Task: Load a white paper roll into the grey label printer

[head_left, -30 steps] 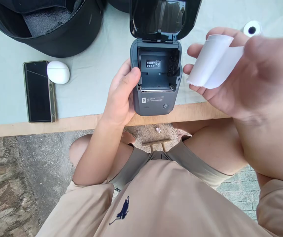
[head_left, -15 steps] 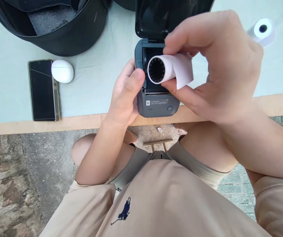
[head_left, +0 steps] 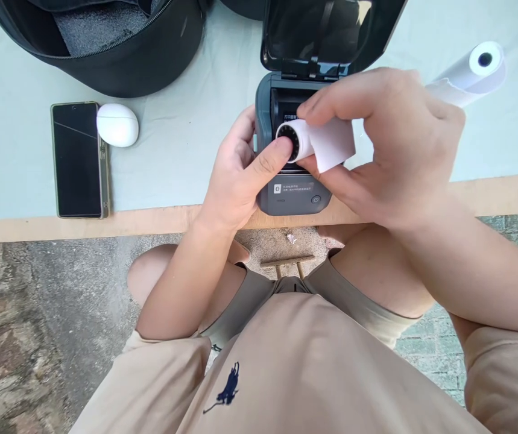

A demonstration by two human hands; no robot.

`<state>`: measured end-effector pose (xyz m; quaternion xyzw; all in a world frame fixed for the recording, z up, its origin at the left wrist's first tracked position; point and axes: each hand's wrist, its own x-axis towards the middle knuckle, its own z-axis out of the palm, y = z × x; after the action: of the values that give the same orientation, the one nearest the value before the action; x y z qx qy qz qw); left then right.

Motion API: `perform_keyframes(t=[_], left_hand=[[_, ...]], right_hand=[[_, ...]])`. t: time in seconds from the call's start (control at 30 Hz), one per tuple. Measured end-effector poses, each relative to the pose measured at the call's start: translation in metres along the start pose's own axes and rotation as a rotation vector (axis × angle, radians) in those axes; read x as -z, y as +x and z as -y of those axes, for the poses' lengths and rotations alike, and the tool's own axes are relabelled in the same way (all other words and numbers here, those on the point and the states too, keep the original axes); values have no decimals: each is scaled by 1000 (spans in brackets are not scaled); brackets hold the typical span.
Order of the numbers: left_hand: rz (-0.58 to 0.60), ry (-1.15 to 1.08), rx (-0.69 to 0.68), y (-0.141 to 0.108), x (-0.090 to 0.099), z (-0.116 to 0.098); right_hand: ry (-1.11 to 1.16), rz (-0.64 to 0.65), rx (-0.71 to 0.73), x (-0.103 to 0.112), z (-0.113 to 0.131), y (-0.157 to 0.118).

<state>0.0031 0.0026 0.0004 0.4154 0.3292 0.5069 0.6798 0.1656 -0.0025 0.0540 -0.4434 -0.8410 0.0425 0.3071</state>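
A small dark grey printer (head_left: 295,196) sits at the table's front edge, its glossy black lid (head_left: 313,36) raised. My left hand (head_left: 245,169) holds the printer's left side, and its thumb touches the open end of a white paper roll (head_left: 304,141). Between the thumb and fingers of my right hand (head_left: 394,144), that roll is pinched over the open compartment, a loose flap of paper hanging at its right. Part of the compartment is hidden behind the roll and fingers.
A black phone (head_left: 78,163) lies at the left with a white rounded case (head_left: 117,125) against its right edge. An open black zippered bag (head_left: 150,60) stands at the back left. Behind my right hand lies another white roll (head_left: 467,75).
The paper roll has moved down, closer to the compartment. My left thumb has shifted from the printer's edge onto the roll's end. More of the lid and the second roll shows.
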Motion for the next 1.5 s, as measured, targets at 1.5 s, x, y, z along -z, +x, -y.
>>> perform_keyframes(t=[1.5], left_hand=[[9, 111, -10, 4, 6, 8]], right_hand=[[231, -128, -105, 10, -36, -7]])
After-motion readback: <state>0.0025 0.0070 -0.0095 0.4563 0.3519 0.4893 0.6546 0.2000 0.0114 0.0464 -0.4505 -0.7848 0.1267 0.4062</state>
